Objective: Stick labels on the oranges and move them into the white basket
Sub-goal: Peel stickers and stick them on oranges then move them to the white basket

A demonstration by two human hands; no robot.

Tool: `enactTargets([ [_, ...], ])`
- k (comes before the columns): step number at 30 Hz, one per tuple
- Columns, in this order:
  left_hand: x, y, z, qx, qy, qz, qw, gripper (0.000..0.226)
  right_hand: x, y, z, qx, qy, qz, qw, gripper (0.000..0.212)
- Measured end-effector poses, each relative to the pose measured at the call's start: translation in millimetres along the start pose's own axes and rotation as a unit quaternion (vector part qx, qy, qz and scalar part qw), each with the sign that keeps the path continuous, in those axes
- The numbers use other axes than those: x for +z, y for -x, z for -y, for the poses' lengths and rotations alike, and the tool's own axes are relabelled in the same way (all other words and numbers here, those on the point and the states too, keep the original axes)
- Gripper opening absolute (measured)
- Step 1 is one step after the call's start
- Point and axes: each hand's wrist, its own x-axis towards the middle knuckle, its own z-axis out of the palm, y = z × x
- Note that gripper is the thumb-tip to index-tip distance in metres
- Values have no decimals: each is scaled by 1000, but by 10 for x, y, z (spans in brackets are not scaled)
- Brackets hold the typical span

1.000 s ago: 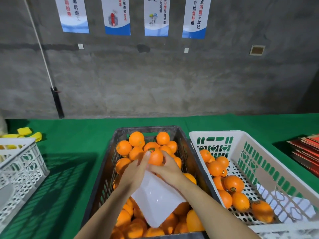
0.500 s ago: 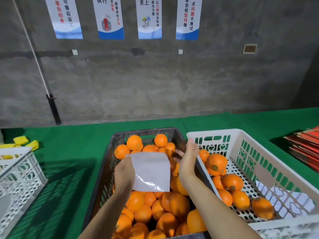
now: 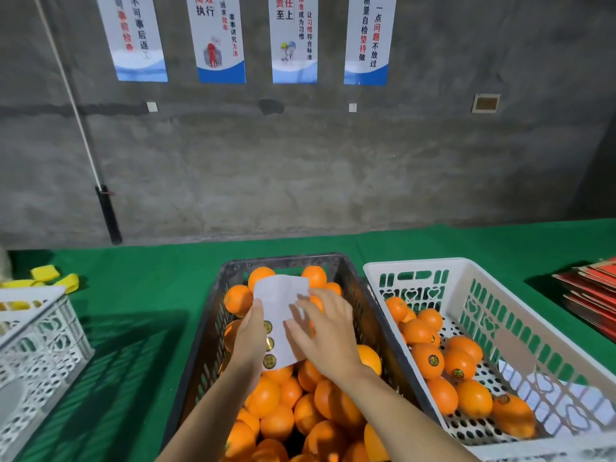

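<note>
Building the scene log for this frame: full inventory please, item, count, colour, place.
dark crate: one, black, centre, full of oranges
white basket: one, right of crate, about a dozen oranges
label sheet: one, white, gold stickers, above crate
oranges: many, orange
second white basket: one, far left
yellow items: several, left rear
red stack: one, right edge
posters: four, wall
green cloth: one, table
left hand: holds sheet
right hand: on sheet
</note>
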Motion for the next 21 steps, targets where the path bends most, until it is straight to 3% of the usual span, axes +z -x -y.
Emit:
enactTargets([
  [5,45,7,26,-12,-11,55,998,65,88,59,119,-31,-44,81,995,50],
  [9,35,-14,41,-29,59,84,994,70,99,60,111,-10,-46,69,996,43],
  [16,-6,54,47,30,-4,66,997,12,84,57,60,-1,-23,17,1000,26],
  [21,28,102,24,38,-17,32,999,7,76,58,55,-26,-26,-11,999,22],
])
